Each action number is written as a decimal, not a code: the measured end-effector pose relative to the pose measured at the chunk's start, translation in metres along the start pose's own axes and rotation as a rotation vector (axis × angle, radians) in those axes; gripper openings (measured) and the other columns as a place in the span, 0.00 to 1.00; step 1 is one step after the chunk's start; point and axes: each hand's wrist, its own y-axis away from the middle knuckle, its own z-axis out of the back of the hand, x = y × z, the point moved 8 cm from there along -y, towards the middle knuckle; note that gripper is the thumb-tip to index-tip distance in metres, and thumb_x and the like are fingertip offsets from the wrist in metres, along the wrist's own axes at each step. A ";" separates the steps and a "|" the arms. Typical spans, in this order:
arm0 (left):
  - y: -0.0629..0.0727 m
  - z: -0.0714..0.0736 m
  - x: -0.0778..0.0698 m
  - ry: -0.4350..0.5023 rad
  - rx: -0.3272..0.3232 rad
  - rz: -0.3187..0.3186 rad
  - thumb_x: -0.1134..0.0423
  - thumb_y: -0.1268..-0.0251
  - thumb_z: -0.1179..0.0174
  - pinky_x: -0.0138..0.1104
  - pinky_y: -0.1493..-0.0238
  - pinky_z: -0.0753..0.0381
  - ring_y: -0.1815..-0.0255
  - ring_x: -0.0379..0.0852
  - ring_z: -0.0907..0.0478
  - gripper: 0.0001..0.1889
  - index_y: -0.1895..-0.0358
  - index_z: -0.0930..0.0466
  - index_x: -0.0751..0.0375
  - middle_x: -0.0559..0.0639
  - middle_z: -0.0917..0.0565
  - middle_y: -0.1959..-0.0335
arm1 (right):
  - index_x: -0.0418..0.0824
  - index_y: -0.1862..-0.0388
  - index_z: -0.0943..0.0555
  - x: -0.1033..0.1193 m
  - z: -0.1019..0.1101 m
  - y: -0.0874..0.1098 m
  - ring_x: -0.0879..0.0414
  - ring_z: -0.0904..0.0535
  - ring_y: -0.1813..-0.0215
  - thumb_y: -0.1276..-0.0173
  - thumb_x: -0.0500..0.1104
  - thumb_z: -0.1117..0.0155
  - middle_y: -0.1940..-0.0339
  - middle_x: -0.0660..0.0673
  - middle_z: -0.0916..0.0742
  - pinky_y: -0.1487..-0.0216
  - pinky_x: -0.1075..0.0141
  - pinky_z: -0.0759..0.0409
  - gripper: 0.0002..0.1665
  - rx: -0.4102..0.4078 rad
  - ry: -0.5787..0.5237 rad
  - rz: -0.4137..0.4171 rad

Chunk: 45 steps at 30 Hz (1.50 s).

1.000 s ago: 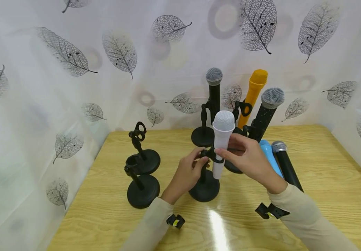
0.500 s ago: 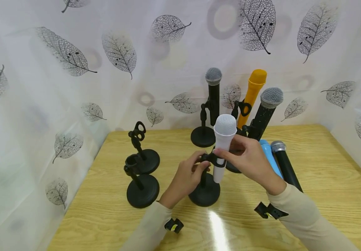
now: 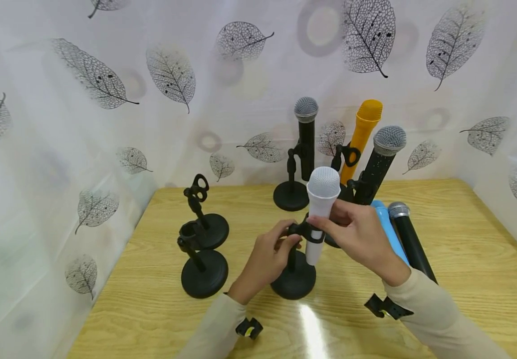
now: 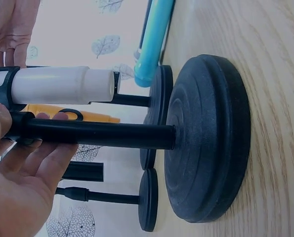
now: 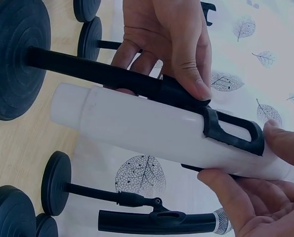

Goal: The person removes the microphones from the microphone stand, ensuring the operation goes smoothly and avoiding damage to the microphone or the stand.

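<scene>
A white microphone (image 3: 323,194) sits through the ring-shaped clip (image 5: 233,132) of a black desk stand, leaning slightly, its mesh head up. My right hand (image 3: 363,239) grips the microphone's body at the clip, thumb in front. With thumb and fingers, my left hand (image 3: 265,259) holds the top of the stand's pole (image 4: 102,132), just below the clip joint. The microphone's lower end (image 5: 70,106) sticks out below the clip, beside the pole. The stand's round base (image 3: 293,281) is low over or on the table; contact cannot be told.
Two black stands (image 3: 204,274) with bare clips stand at left. Behind my hands, stands hold a black microphone (image 3: 306,139), an orange microphone (image 3: 362,134) and a silver-headed black one (image 3: 382,159). A blue microphone (image 3: 389,229) and another black microphone (image 3: 413,244) lie at right.
The stand and white microphone have shifted slightly toward me, along with both hands. My grips look the same, and the other microphones and stands have stayed put.
</scene>
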 end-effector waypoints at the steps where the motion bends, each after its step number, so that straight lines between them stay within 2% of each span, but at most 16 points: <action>1: 0.000 0.000 0.000 0.000 -0.003 -0.006 0.59 0.22 0.44 0.35 0.52 0.16 0.58 0.43 0.13 0.13 0.42 0.23 0.58 0.54 0.13 0.55 | 0.36 0.54 0.12 0.000 0.000 0.000 0.55 0.11 0.59 0.37 0.34 0.25 0.59 0.44 0.09 0.62 0.69 0.15 0.12 -0.003 0.001 0.009; 8: 0.002 -0.001 -0.004 -0.018 -0.015 -0.049 0.61 0.22 0.46 0.33 0.54 0.16 0.58 0.45 0.12 0.12 0.41 0.24 0.58 0.57 0.12 0.54 | 0.35 0.54 0.12 0.002 0.001 0.003 0.56 0.11 0.61 0.38 0.32 0.25 0.61 0.44 0.09 0.63 0.70 0.15 0.12 -0.019 0.002 0.047; 24: 0.001 -0.001 -0.002 -0.021 0.000 -0.043 0.60 0.22 0.45 0.35 0.54 0.15 0.57 0.44 0.12 0.12 0.42 0.24 0.57 0.55 0.12 0.54 | 0.35 0.52 0.13 -0.003 0.002 0.006 0.59 0.12 0.60 0.38 0.31 0.25 0.59 0.44 0.09 0.62 0.70 0.15 0.15 -0.032 -0.023 0.046; 33: 0.001 -0.001 -0.001 -0.008 0.007 -0.022 0.59 0.22 0.46 0.36 0.53 0.15 0.57 0.44 0.12 0.12 0.42 0.24 0.57 0.56 0.12 0.54 | 0.33 0.50 0.13 -0.007 0.004 0.008 0.60 0.12 0.57 0.39 0.31 0.24 0.57 0.42 0.09 0.60 0.70 0.16 0.17 -0.051 -0.040 0.018; 39: 0.001 -0.001 -0.001 0.003 0.008 -0.026 0.61 0.22 0.46 0.37 0.53 0.15 0.57 0.46 0.12 0.12 0.42 0.24 0.57 0.57 0.12 0.54 | 0.32 0.51 0.14 -0.009 0.005 0.009 0.59 0.12 0.58 0.38 0.31 0.25 0.58 0.41 0.09 0.61 0.71 0.16 0.16 -0.057 -0.042 0.009; 45: 0.001 0.000 -0.001 -0.004 0.004 -0.016 0.59 0.22 0.46 0.37 0.53 0.15 0.57 0.44 0.12 0.12 0.43 0.24 0.56 0.55 0.12 0.54 | 0.30 0.51 0.15 -0.012 0.006 0.010 0.61 0.12 0.59 0.38 0.29 0.26 0.58 0.40 0.09 0.60 0.70 0.16 0.16 -0.061 -0.072 0.003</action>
